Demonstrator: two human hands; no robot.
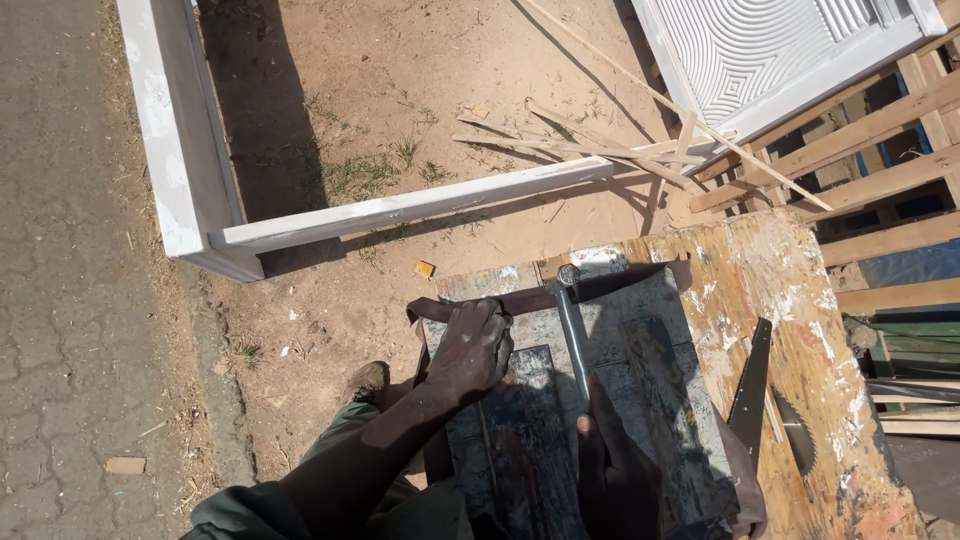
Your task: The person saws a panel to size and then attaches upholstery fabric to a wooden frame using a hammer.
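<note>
My left hand (468, 345) presses flat on a dark metal sheet (650, 370) lying on a paint-stained plywood table (800, 330). Its fingers rest on the sheet's folded far edge (530, 300). My right hand (610, 450) grips the grey handle of a hammer (573, 330). The hammer head sits at the far edge of the sheet, touching the fold. Much of my right hand lies in shadow.
A dark handsaw blade (752, 385) lies on the table to the right. A white wooden frame (400, 208) stands on the sandy ground ahead, with thin wood strips (600, 150) beyond it. Wooden pallets (880, 170) and a white ribbed panel (760, 40) are at the right.
</note>
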